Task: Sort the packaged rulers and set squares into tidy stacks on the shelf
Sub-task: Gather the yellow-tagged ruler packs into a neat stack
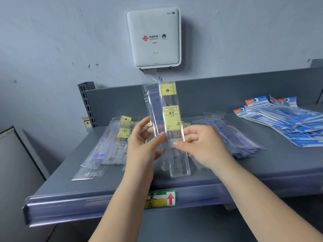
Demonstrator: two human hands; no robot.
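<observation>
Above the middle of a grey shelf (262,163), two clear ruler packs (172,126) held upright, the front one with a yellow label, the other fanned out just behind it to the left. Left hand (143,145) at the packs' left edge, fingers loosely spread, thumb tip touching the plastic. Right hand (201,142) at the packs' right edge, fingers curled, pinching the front pack low down. On the shelf behind the left hand, a loose left pile (106,145) of similar clear packs, overlapping and askew. Behind the right hand, a purple stack (232,133) of packs. At the shelf's far right, blue packs (286,123) fanned out. On the shelf's front edge, a price tag (160,199) with a red arrow. On the wall above the shelf, a white router (153,37).
</observation>
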